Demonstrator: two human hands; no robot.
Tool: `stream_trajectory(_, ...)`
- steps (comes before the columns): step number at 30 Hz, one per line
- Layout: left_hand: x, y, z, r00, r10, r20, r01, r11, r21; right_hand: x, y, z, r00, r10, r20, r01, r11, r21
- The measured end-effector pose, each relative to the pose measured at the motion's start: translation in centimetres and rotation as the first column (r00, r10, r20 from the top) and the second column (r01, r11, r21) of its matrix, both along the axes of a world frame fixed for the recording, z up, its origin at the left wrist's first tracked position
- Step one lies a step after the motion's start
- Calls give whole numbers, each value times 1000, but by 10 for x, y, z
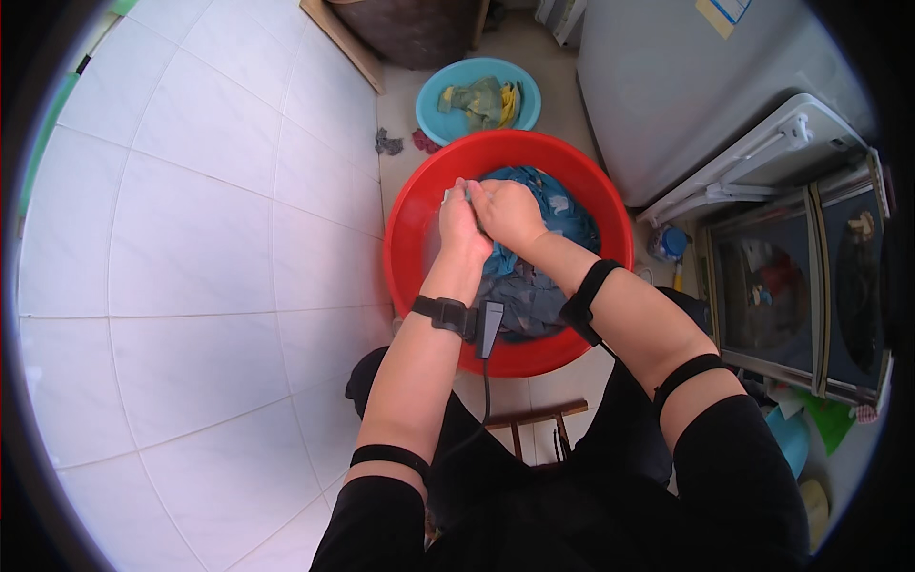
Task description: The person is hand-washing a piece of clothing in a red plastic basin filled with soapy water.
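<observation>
My left hand (461,222) and my right hand (512,209) are pressed together over a large red plastic basin (404,247). A small pale green item (447,194), perhaps cloth, shows at the fingers of the left hand and is pinched between the two hands. Most of it is hidden, so its shape is unclear. Beneath and to the right of the hands, blue clothes (561,204) lie bunched in the basin. Dark grey clothes (525,297), which look wet, fill its near side.
Beyond stands a light blue basin (429,107) with green and yellow clothes (482,100). A white tiled wall (193,236) rises on the left. To the right are a grey appliance (643,93), a folded white stand (750,157) and a blue-lidded jar (670,243). A wooden stool (536,415) is below.
</observation>
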State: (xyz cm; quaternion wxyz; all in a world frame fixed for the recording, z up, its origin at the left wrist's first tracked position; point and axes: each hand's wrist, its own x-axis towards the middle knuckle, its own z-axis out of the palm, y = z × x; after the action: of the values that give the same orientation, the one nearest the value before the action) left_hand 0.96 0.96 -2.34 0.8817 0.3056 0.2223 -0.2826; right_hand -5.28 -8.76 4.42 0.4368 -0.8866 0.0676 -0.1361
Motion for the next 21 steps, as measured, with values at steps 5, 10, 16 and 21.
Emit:
stream_trajectory(5, -12, -15, 45, 999, -8, 45, 0, 986, 167, 20, -35, -57, 996, -84, -13, 85, 986, 146)
stream_trajectory(10, 5, 10, 52, 987, 91, 129, -104, 990, 97, 12, -29, -15, 904, 287, -317, 79, 615, 784)
stream_trajectory(16, 6, 12, 54, 985, 117, 130, -135, 981, 138, -5, -6, 10, 965, 219, -141, -146, 903, 404)
stream_trajectory(21, 12, 28, 61, 1000, 27, -15, -27, 998, -61, -19, 1, 32, 947, 291, -133, -275, 952, 132)
